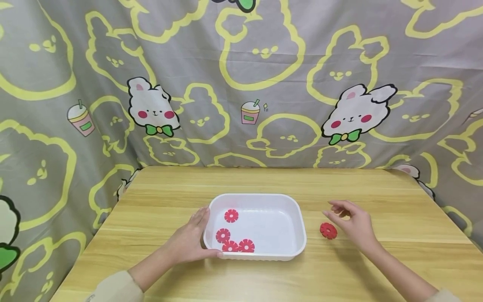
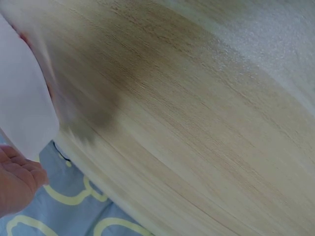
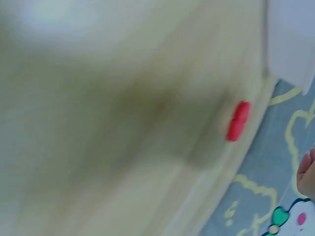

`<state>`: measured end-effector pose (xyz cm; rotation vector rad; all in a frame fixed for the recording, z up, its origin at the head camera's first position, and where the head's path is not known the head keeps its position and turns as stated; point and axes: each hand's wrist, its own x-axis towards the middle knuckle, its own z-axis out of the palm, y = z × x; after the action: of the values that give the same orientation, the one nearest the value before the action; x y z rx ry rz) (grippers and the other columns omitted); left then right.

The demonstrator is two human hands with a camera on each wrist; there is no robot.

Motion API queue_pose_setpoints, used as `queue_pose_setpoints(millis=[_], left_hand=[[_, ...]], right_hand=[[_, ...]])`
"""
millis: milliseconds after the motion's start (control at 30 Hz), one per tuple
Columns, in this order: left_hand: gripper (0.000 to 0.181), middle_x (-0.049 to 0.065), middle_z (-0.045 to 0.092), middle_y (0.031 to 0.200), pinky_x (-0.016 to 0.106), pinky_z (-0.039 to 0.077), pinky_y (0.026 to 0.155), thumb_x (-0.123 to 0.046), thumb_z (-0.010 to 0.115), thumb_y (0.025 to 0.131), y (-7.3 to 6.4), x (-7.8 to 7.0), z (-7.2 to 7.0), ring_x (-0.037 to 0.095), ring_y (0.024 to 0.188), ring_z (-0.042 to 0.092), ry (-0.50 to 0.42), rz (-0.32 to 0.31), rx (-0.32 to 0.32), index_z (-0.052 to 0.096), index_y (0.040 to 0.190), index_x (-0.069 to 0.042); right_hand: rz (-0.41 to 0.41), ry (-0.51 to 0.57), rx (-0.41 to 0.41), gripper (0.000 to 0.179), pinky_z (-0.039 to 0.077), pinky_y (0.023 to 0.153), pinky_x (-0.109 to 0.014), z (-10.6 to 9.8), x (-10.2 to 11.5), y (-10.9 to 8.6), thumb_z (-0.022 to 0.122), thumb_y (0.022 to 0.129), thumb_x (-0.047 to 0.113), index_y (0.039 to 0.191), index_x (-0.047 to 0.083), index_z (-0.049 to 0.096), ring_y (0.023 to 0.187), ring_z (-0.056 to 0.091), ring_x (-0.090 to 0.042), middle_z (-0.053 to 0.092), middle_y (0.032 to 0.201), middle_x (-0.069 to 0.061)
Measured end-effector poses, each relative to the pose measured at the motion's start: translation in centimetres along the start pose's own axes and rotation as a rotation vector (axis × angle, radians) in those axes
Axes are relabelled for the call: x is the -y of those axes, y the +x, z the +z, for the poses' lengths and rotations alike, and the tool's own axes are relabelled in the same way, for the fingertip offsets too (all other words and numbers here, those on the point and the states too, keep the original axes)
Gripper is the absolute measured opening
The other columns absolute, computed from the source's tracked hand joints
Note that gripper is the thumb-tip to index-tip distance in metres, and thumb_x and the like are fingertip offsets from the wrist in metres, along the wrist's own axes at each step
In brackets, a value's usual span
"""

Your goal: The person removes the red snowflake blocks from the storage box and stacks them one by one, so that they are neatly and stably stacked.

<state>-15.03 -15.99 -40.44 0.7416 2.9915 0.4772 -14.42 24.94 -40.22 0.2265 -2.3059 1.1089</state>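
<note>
My left hand (image 1: pixel 192 239) grips the left end of a white plastic tray (image 1: pixel 264 256), thumb along the front rim and fingers at the left side. Several red notched snowflake discs (image 1: pixel 231 216) lie inside, toward the tray's left. To the right of the tray, my right hand (image 1: pixel 356 226) is raised with loosely bent fingers and holds nothing. Just below its fingertips is another red disc (image 1: pixel 328 230), apart from the hand; whether it lies fully flat cannot be told. In the right wrist view this disc (image 3: pixel 238 120) appears blurred beyond the hand's shadow.
A light wood-grain table (image 1: pixel 170 184) carries the tray. Grey curtain cloth (image 1: pixel 211 75) with yellow outlines and white rabbits hangs behind the table and along both sides.
</note>
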Motion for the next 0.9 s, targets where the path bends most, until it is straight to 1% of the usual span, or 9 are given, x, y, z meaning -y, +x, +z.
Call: queue_pose_setpoints(millis=[100,267,333,400,533,567,633,733,900], left_hand=[[0.119,0.026,0.029,0.148,0.049,0.039,0.104,-0.074,0.063,0.064,0.0,0.0,0.0,0.038,0.137,0.03,-0.003,-0.001,-0.003,0.027,0.141,0.009],[0.119,0.026,0.028,0.148,0.05,0.039,0.104,-0.074,0.063,0.064,0.0,-0.1,-0.1,0.039,0.137,0.029,-0.004,0.0,-0.002,0.027,0.141,0.009],[0.12,0.026,0.028,0.148,0.049,0.039,0.104,-0.075,0.063,0.063,0.0,-0.1,0.0,0.039,0.137,0.029,-0.004,-0.001,-0.002,0.027,0.141,0.009],[0.12,0.025,0.028,0.148,0.049,0.039,0.104,-0.076,0.062,0.063,0.0,-0.1,0.0,0.038,0.137,0.028,-0.005,-0.002,-0.002,0.027,0.141,0.009],[0.121,0.026,0.028,0.148,0.049,0.039,0.104,-0.076,0.061,0.063,0.0,0.0,0.0,0.039,0.138,0.028,0.002,0.007,-0.008,0.028,0.141,0.009],[0.12,0.026,0.028,0.148,0.049,0.038,0.104,-0.077,0.061,0.063,0.0,0.0,0.0,0.039,0.137,0.028,0.009,0.013,-0.01,0.028,0.141,0.01],[0.12,0.027,0.029,0.147,0.048,0.037,0.106,-0.077,0.06,0.064,0.0,0.0,0.0,0.039,0.137,0.029,0.026,0.025,-0.014,0.029,0.14,0.01],[0.119,0.027,0.031,0.146,0.047,0.035,0.107,-0.078,0.058,0.064,0.0,0.0,-0.1,0.039,0.136,0.031,0.063,0.041,-0.022,0.032,0.139,0.01],[0.118,0.028,0.033,0.145,0.046,0.034,0.108,-0.08,0.055,0.065,0.1,-0.1,-0.2,0.039,0.136,0.032,0.121,0.066,-0.037,0.035,0.137,0.011]], right_hand=[[-0.021,0.058,0.005,0.026,0.045,0.061,-0.006,0.8,1.3,0.6,0.076,0.066,-0.008,0.091,-0.004,0.069,0.068,0.05,0.009,0.061,0.072,0.0],[-0.074,0.141,0.022,0.029,0.046,0.06,-0.008,2.4,2.8,1.2,0.076,0.064,-0.01,0.091,-0.004,0.069,0.069,0.053,0.005,0.058,0.075,0.015],[-0.088,0.149,0.026,0.03,0.047,0.06,-0.009,3.1,3.2,1.3,0.077,0.063,-0.009,0.092,-0.002,0.07,0.07,0.053,0.005,0.058,0.076,0.018],[-0.093,0.156,0.03,0.029,0.048,0.06,-0.01,3.7,3.6,1.4,0.078,0.064,-0.008,0.091,-0.002,0.07,0.07,0.054,0.002,0.06,0.075,0.012],[-0.095,0.162,0.043,0.027,0.049,0.06,-0.012,4.7,4.3,1.5,0.077,0.065,-0.006,0.091,-0.004,0.069,0.069,0.055,-0.001,0.063,0.073,-0.008],[-0.095,0.163,0.049,0.027,0.049,0.06,-0.013,4.9,4.5,1.5,0.077,0.066,-0.006,0.091,-0.004,0.069,0.069,0.055,-0.001,0.063,0.074,-0.011],[-0.09,0.167,0.059,0.027,0.049,0.059,-0.015,5.4,4.8,1.5,0.077,0.066,-0.005,0.092,-0.004,0.069,0.069,0.055,-0.003,0.063,0.074,-0.013],[-0.075,0.17,0.079,0.027,0.05,0.06,-0.018,6.1,5.3,1.5,0.078,0.067,-0.001,0.092,-0.002,0.07,0.069,0.055,-0.005,0.064,0.074,-0.011],[-0.028,0.179,0.133,0.028,0.051,0.062,-0.018,7.6,5.9,1.8,0.079,0.068,0.003,0.094,-0.001,0.07,0.071,0.056,-0.011,0.064,0.077,-0.012]])
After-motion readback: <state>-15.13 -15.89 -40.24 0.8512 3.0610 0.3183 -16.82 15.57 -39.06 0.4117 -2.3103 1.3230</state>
